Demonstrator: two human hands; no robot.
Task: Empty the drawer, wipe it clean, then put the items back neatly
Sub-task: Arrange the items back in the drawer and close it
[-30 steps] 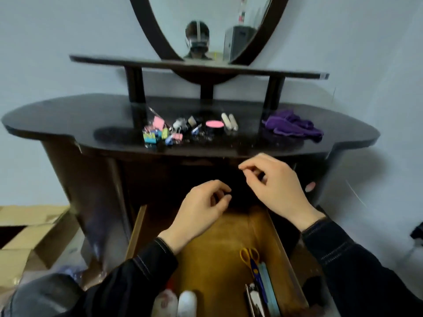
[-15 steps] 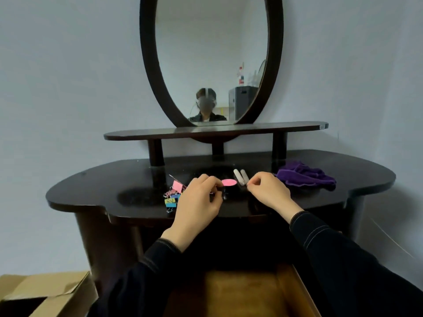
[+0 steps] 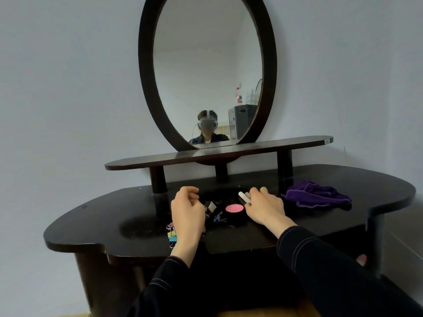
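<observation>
Right hand [image 3: 263, 209] forward; stick [image 3: 242, 196] seemingly rearward-pointing

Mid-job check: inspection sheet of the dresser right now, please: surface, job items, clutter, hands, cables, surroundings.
Surface: dark glossy dresser top, smudged left of the hands.
Job's things: binder clips, pink round case and white sticks clustered mid-top; purple cloth bunched at right; drawer edge visible below.
Clutter: nothing seen.
Hands: left hand loosely curled over the clips, nothing seen in it; right hand fingers on the white sticks, grip unclear.
Cables: thin headset wire, in the mirror reflection only.
Surroundings: oval mirror, raised shelf, plain wall.
</observation>
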